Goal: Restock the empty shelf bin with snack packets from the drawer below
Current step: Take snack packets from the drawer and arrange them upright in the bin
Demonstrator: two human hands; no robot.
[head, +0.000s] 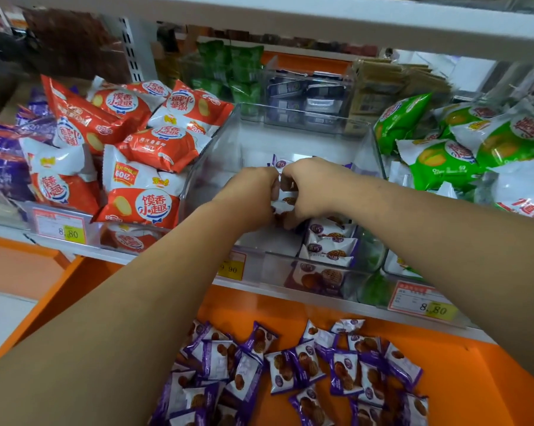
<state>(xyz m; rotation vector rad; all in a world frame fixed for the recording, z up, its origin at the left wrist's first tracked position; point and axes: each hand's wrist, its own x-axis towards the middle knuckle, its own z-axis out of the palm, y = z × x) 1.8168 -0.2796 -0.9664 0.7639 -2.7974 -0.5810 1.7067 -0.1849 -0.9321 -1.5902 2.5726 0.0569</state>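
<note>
**Both hands inside the clear shelf bin [211, 155].** Your left hand [253, 192] and right hand [310, 189] are curled tight, knuckles up. Together they pinch a small clutch of snack packets [285, 202] between them; its long axis is mostly hidden. Bare bin floor lies beneath and beyond your left hand. The stacked row [331, 241] sits just under your right wrist — long axes left to right. The drawer [459, 364] and its loose pile [290, 373] lie nearer you, below both forearms.
</note>
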